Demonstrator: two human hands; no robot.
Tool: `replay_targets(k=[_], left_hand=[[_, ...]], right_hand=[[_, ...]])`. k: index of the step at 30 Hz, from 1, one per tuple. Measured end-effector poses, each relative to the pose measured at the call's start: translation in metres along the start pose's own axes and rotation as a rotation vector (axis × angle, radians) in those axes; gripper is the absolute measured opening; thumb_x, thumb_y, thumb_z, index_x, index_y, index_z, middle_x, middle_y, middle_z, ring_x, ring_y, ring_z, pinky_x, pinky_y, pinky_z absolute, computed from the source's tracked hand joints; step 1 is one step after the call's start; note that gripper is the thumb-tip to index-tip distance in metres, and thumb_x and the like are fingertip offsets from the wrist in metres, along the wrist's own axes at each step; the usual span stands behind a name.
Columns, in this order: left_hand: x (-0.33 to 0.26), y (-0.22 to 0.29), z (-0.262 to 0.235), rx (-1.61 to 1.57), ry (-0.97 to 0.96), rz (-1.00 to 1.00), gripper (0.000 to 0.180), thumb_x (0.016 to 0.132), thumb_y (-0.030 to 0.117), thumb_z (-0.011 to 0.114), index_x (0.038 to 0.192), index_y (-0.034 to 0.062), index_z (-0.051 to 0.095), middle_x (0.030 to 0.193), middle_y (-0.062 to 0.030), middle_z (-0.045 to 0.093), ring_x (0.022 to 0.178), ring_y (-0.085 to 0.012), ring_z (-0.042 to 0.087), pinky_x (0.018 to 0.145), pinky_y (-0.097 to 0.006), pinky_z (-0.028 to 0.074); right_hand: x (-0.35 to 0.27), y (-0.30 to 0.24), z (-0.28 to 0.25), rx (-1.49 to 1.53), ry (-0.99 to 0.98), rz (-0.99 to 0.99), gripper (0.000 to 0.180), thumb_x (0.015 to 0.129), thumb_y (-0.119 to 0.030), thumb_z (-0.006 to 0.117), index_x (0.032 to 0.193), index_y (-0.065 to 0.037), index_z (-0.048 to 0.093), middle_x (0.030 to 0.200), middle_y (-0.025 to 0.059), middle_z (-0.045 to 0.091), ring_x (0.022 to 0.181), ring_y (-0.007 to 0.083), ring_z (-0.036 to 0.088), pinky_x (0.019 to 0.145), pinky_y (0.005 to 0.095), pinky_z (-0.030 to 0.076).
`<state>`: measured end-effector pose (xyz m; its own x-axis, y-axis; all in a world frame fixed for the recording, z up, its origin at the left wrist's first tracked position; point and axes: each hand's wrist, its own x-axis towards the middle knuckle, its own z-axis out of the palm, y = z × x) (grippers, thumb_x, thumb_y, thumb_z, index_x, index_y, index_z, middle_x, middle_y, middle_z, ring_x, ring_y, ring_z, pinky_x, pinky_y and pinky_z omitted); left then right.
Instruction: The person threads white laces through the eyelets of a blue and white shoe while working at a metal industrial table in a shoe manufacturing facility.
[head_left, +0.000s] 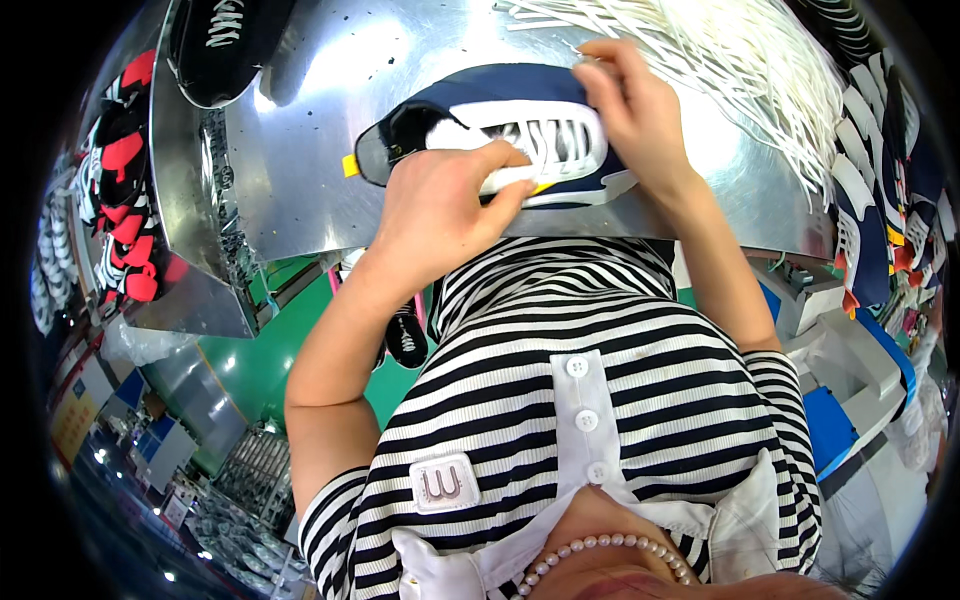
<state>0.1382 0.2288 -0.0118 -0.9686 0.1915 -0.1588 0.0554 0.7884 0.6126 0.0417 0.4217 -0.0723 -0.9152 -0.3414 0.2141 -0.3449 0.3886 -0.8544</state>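
A navy shoe upper (520,84) with a white lacing panel lies on its side on the metal table, its dark heel opening to the left. White lace (560,140) crosses the panel in several rows. A yellow tab (350,166) sticks out at the heel. My left hand (445,205) is closed on the panel's near edge, thumb and forefinger pinching it, and hides part of the tongue. Beyond the toe end, my right hand (635,115) is raised with thumb and forefinger pressed together. A tiny pale tip shows at those fingertips, too small to make out.
Loose white shoelaces (700,60) are heaped at the table's far right. A black shoe (225,45) lies at the far left. Red and black uppers (125,190) are stacked beyond the table's left edge (190,240), navy and white uppers (865,200) at the right.
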Motion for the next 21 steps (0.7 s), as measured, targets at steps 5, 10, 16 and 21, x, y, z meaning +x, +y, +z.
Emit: replay_targets(k=[5, 10, 16, 21], left_hand=[[-0.015, -0.010, -0.010, 0.114, 0.097, 0.173, 0.034, 0.080, 0.019, 0.076, 0.108, 0.0020, 0.066, 0.091, -0.0184, 0.067, 0.077, -0.0337, 0.064, 0.071, -0.038, 0.050], [-0.081, -0.044, 0.052, 0.152, 0.849, 0.087, 0.060, 0.083, 0.003, 0.073, 0.135, -0.0006, 0.043, 0.136, -0.0191, 0.046, 0.126, -0.0320, 0.048, 0.102, -0.040, 0.040], [-0.067, -0.046, 0.057, -1.433, 0.624, -0.433, 0.053, 0.094, 0.016, 0.065, 0.139, -0.0011, 0.043, 0.134, -0.0163, 0.054, 0.126, -0.0262, 0.051, 0.111, -0.044, 0.036], [-0.048, -0.052, -0.012, -1.910, 0.460, -0.055, 0.046, 0.090, 0.035, 0.066, 0.119, 0.0002, 0.060, 0.112, -0.0146, 0.066, 0.104, -0.0278, 0.064, 0.094, -0.044, 0.050]], right_hand=[[0.002, 0.002, 0.011, -0.036, 0.075, -0.002, 0.020, 0.094, -0.022, 0.061, 0.105, -0.005, 0.061, 0.071, 0.0101, 0.066, 0.058, 0.0251, 0.062, 0.056, 0.0339, 0.047], [-0.005, -0.004, 0.002, 0.127, 0.025, 0.116, 0.024, 0.093, -0.023, 0.064, 0.109, -0.005, 0.061, 0.077, 0.0131, 0.067, 0.062, 0.0224, 0.064, 0.058, 0.0315, 0.048], [0.002, -0.017, 0.019, 0.068, -0.087, 0.080, 0.024, 0.091, -0.022, 0.066, 0.108, -0.005, 0.062, 0.073, 0.0134, 0.067, 0.062, 0.0234, 0.065, 0.058, 0.0311, 0.049], [0.030, -0.017, 0.036, 0.392, -0.149, 0.153, 0.021, 0.088, -0.020, 0.068, 0.104, -0.006, 0.068, 0.064, 0.0043, 0.058, 0.057, 0.0094, 0.046, 0.055, 0.0254, 0.040]])
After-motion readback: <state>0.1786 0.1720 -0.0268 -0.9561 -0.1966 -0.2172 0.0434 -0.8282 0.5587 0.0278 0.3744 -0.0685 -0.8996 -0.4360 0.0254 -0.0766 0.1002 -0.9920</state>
